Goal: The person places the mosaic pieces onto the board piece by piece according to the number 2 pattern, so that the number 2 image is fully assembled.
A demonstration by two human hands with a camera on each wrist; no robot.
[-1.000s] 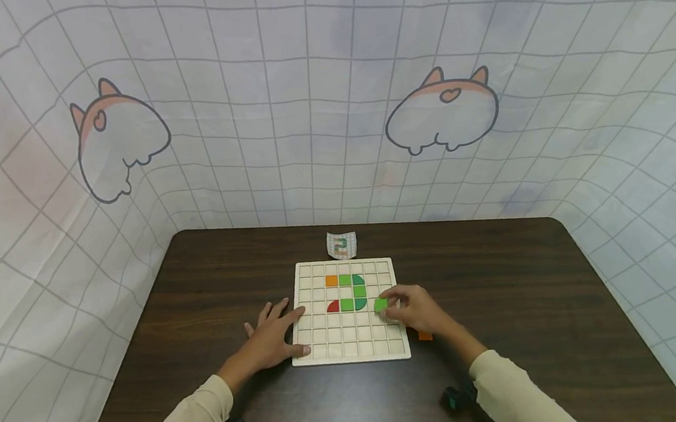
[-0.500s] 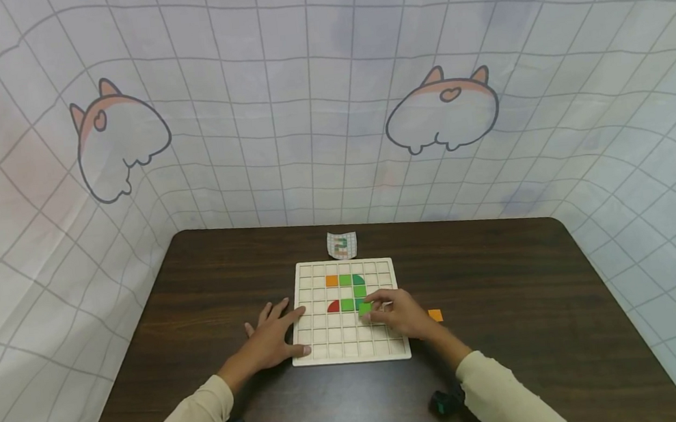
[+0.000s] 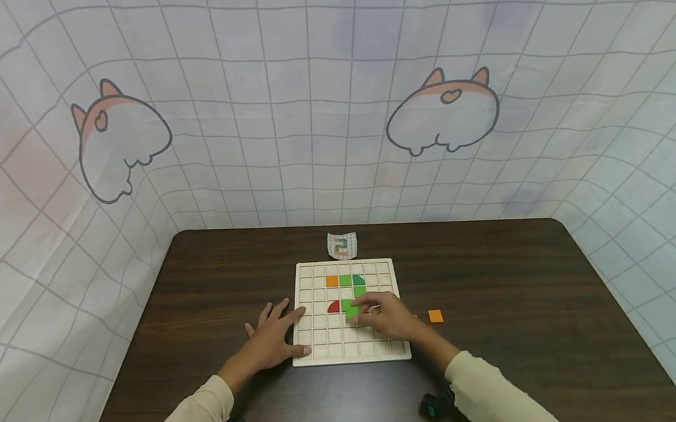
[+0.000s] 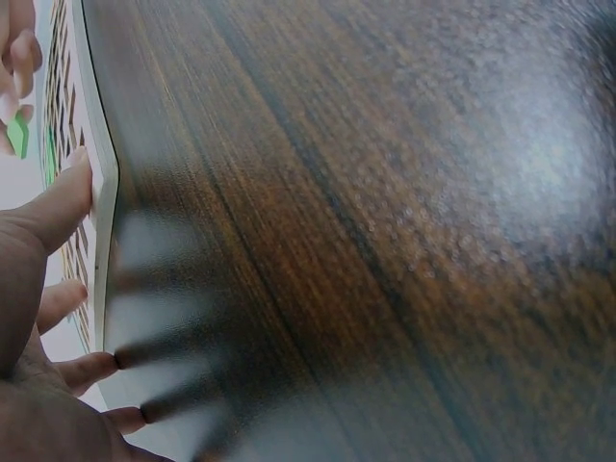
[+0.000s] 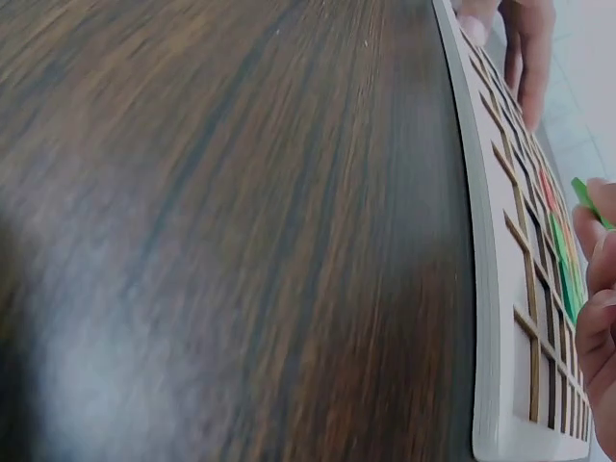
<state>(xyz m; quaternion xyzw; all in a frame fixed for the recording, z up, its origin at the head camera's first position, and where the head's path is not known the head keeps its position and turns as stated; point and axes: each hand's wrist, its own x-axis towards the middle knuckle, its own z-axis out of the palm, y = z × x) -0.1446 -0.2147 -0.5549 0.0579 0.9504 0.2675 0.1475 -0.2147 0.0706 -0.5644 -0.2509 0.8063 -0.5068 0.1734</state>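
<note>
My right hand (image 3: 384,315) pinches a light green square tile (image 3: 351,313) over the middle of a cream grid board (image 3: 328,355). In the right wrist view the green tile (image 5: 582,192) stands tilted between thumb and fingertips, above the board's surface. My left hand (image 3: 269,337) lies spread at the board's left edge, its thumb and index finger on the rim and the other fingers on the table. Set in the grid are an orange square (image 3: 331,281), a red quarter-round tile (image 3: 333,306), a dark green quarter-round tile (image 3: 358,280) and several light green squares; my right fingers hide some cells.
A loose orange tile (image 3: 436,316) lies on the dark wooden table (image 3: 494,284) right of the board, and a bit of orange shows beside my right wrist. Behind the board sits a small pattern card (image 3: 342,245). A white gridded curtain (image 3: 326,102) encloses the table.
My right hand has moved left across the board with the green tile, from the right columns to the middle. The orange tile beside the board has come into view. My left hand has stayed put.
</note>
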